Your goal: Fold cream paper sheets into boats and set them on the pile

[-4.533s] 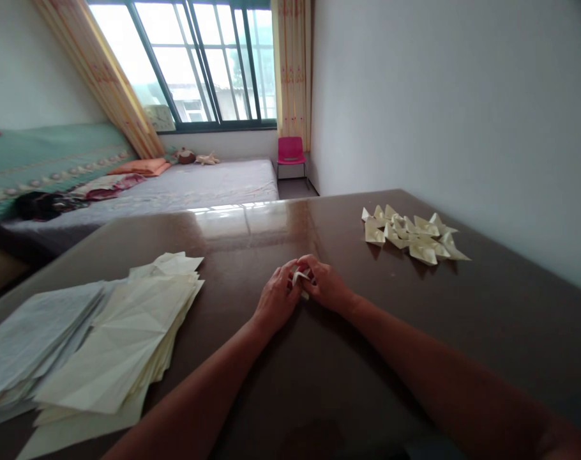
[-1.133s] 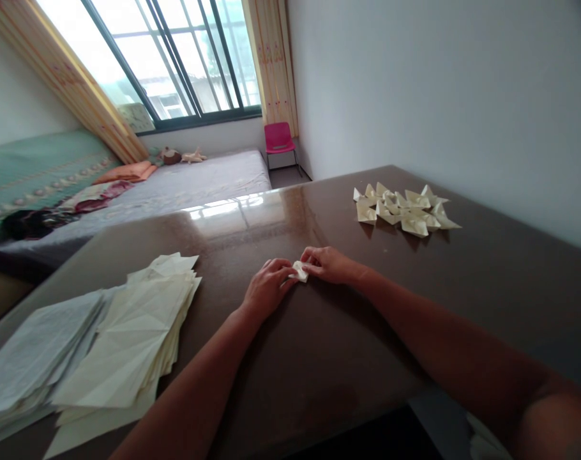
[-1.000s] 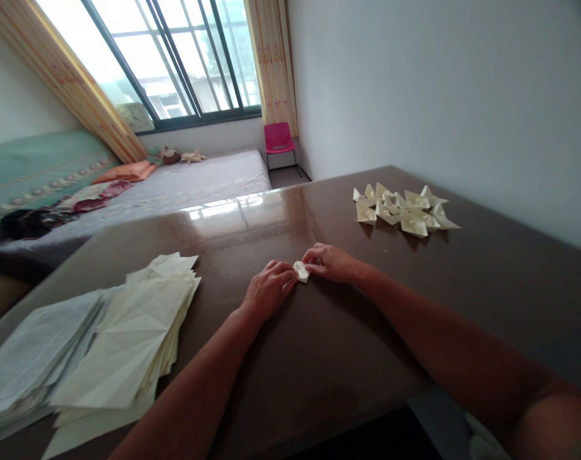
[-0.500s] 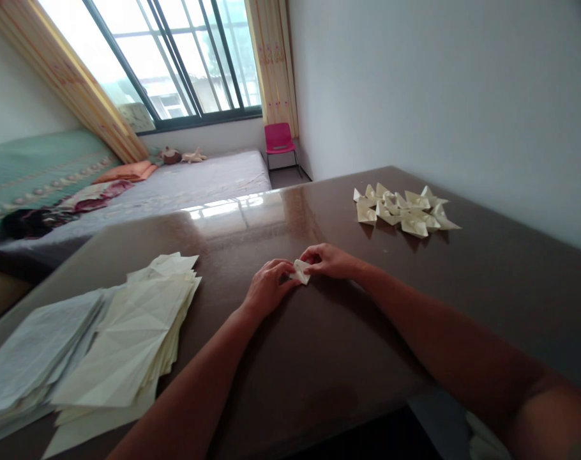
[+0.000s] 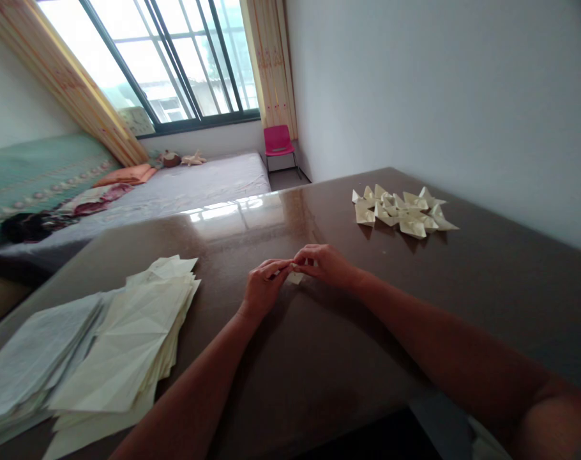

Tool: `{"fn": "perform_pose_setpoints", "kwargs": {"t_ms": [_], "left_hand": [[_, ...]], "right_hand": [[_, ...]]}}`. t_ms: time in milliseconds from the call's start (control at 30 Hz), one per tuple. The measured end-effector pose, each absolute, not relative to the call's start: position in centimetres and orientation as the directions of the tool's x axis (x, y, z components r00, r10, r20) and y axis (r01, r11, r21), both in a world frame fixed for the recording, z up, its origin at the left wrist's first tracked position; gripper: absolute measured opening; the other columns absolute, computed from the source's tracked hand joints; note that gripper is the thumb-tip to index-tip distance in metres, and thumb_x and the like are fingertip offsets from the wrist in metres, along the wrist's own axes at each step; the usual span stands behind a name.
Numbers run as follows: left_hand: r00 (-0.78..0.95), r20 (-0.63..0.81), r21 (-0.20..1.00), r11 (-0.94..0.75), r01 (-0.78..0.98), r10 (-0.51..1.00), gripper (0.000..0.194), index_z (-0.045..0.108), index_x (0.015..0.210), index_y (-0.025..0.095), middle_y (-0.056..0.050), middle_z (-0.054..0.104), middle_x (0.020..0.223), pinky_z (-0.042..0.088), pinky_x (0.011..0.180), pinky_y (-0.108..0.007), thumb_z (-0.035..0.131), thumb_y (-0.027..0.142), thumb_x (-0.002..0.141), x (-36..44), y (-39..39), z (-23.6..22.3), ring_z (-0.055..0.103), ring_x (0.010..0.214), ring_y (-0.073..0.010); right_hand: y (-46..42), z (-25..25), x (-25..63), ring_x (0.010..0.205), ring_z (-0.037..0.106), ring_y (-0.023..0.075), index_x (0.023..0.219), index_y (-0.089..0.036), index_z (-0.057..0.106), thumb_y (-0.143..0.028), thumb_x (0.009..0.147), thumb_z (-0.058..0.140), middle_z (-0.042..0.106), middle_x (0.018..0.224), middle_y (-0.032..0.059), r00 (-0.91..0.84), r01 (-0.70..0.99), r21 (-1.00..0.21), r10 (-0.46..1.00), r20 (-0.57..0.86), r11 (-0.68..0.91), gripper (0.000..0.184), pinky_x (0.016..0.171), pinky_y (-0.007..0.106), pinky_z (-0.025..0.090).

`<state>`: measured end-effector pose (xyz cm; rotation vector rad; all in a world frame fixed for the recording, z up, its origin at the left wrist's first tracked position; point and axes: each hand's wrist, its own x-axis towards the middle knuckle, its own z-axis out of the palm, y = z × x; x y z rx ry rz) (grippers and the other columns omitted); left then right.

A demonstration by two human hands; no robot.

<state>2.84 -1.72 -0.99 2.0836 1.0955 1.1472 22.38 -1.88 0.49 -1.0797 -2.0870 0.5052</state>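
At the centre of the frame, a small folded paper (image 5: pixel 295 277) is pinched, and very little of it is left uncovered. A pale cream patch is seen just below the fingertips, flat-sided and narrowed to a blunt corner that is aimed at the bottom of the frame. Its upper edge is hidden by fingers, so the full shape of the fold cannot be made out, nor can it be told whether the table (image 5: pixel 290 383) is touched by that lower corner.

And the grip is a narrow one! By the left hand (image 5: pixel 266 284) the paper is held from the left, knuckles arched, thumb stretched along below the bent fingers. By the right hand (image 5: pixel 326 263) it is met from the right, fingers curled over, with a gap shown between them and the thumb. The two sets of fingertips are brought together at the top of the paper. A broad upturned V is formed by the bare forearms, one run in from the bottom left, the other from the lower right corner.

At the left of the frame, creased cream sheets (image 5: pixel 132 332) are stacked beside greyish sheets (image 5: pixel 41 351). At the right of the frame, toward the table's far corner, folded paper shapes (image 5: pixel 415 223) are clustered closely, points turned up.
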Motion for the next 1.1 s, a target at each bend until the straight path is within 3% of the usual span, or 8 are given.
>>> {"fn": "perform_pose_setpoints", "kwargs": {"t_ms": [200,367,533,633,767,867,1033,1100], "left_hand": [[0.300,0.463,0.681,-0.551,0.483,0.834,0.018,0.074,0.091,0.024,-0.002,0.073,0.091,0.050,0.063,-0.021,0.061,0.034,0.083,2.9,-1.8,-1.0,0.066,0.079,-0.0145],[0.231,0.383,0.778,-0.448,0.441,0.894,0.020,0.074,0.088,0.022,-0.001,0.074,0.087,0.052,0.062,-0.021,0.062,0.036,0.081,3.1,-1.9,-0.7,0.067,0.077,-0.0154],[0.144,0.288,0.871,-0.322,0.371,0.947,0.023,0.074,0.087,0.019,-0.002,0.073,0.077,0.052,0.063,-0.023,0.065,0.038,0.076,2.7,-1.2,-0.6,0.064,0.067,-0.0143],[0.096,0.231,0.939,-0.248,0.237,0.968,0.031,0.073,0.089,0.016,-0.002,0.071,0.079,0.053,0.066,-0.025,0.067,0.042,0.074,2.3,-0.6,-1.0,0.063,0.068,-0.0136],[0.049,0.176,0.982,-0.179,0.057,0.983,0.036,0.068,0.085,0.013,-0.004,0.069,0.083,0.055,0.074,-0.029,0.070,0.045,0.070,1.9,0.3,-1.9,0.063,0.075,-0.0140],[0.055,0.157,0.987,-0.158,0.021,0.986,0.035,0.064,0.083,0.013,-0.003,0.068,0.082,0.055,0.076,-0.030,0.070,0.045,0.070,1.6,0.7,-2.4,0.064,0.077,-0.0142],[0.171,0.215,0.962,-0.238,0.133,0.962,0.032,0.059,0.093,0.017,-0.006,0.067,0.102,0.054,0.078,-0.033,0.067,0.041,0.074,1.8,0.9,-2.4,0.064,0.088,-0.0174],[0.234,0.245,0.946,-0.285,0.157,0.941,0.045,0.054,0.106,0.020,-0.008,0.062,0.117,0.053,0.083,-0.035,0.073,0.036,0.068,2.0,0.7,-2.3,0.063,0.099,-0.0199]], "right_hand": [[-1.6,0.2,22.4,0.065,0.054,0.0103,0.078,-0.016,0.068,-0.029,0.083,0.063,0.064,0.074,0.0011,-0.363,0.501,-0.650,0.821,0.442,0.571,0.015,0.062,0.021,0.039],[-1.2,-0.2,22.5,0.064,0.052,0.0098,0.076,-0.016,0.067,-0.028,0.080,0.064,0.064,0.073,0.0002,-0.341,0.441,-0.728,0.849,0.404,0.524,0.013,0.061,0.021,0.038],[-0.6,-0.5,22.8,0.055,0.050,0.0093,0.073,-0.016,0.064,-0.034,0.076,0.066,0.059,0.061,-0.0017,-0.253,0.289,-0.890,0.925,0.285,0.353,0.019,0.054,0.021,0.037],[-0.3,-0.6,23.0,0.057,0.053,0.0103,0.076,-0.016,0.060,-0.037,0.075,0.066,0.059,0.061,-0.0020,-0.203,0.143,-0.953,0.950,0.236,0.267,0.021,0.056,0.022,0.040],[0.0,-1.0,23.0,0.065,0.062,0.0125,0.082,-0.020,0.053,-0.038,0.076,0.065,0.062,0.069,-0.0023,-0.123,-0.027,-0.996,0.989,0.085,0.083,0.023,0.058,0.022,0.044],[0.3,-1.4,23.0,0.069,0.065,0.0135,0.082,-0.021,0.049,-0.037,0.075,0.065,0.062,0.074,-0.0029,-0.056,-0.122,-0.992,0.998,0.008,0.001,0.024,0.058,0.022,0.046],[0.5,-1.5,23.1,0.069,0.063,0.0131,0.081,-0.020,0.051,-0.037,0.076,0.065,0.065,0.078,-0.0007,-0.099,-0.022,-0.991,0.986,0.132,0.131,0.023,0.061,0.024,0.047],[0.4,-1.5,23.0,0.068,0.062,0.0127,0.081,-0.020,0.052,-0.039,0.078,0.064,0.067,0.082,0.0007,-0.149,0.011,-0.982,0.971,0.187,0.191,0.023,0.064,0.026,0.047]]}}
